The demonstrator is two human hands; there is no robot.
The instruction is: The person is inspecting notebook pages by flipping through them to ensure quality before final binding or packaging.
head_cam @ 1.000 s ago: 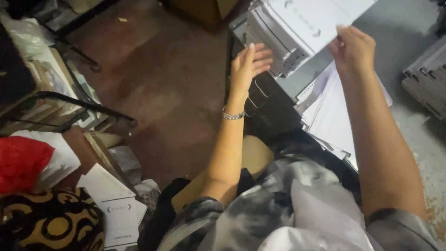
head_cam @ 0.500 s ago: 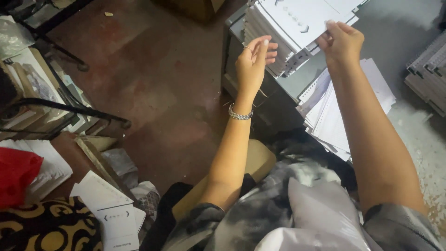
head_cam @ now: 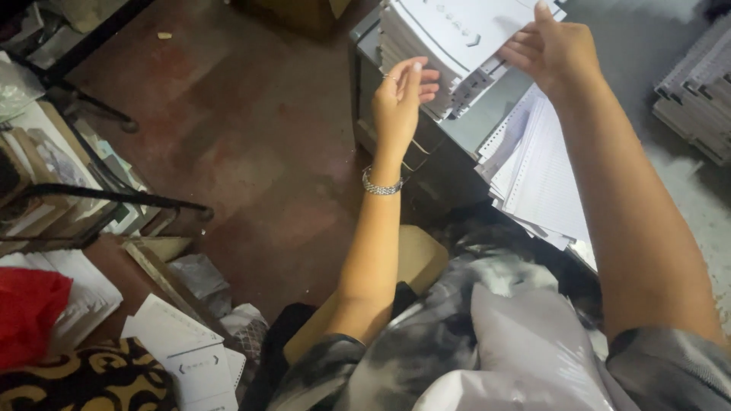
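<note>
White punched-sheet stack (head_cam: pixel 457 46) on grey cabinet (head_cam: pixel 487 114). Right hand (head_cam: pixel 552 49) now pinching top sheet's near edge; left hand (head_cam: pixel 400 99), fingers loosely curled, shifted against stack's side. Squaring likely under way.

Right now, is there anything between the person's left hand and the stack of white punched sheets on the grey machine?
Nothing visible stands between them. The left hand is already at the near side of the stack of white punched sheets, fingertips at its edge. The right hand holds the top sheet from the other side.
</note>
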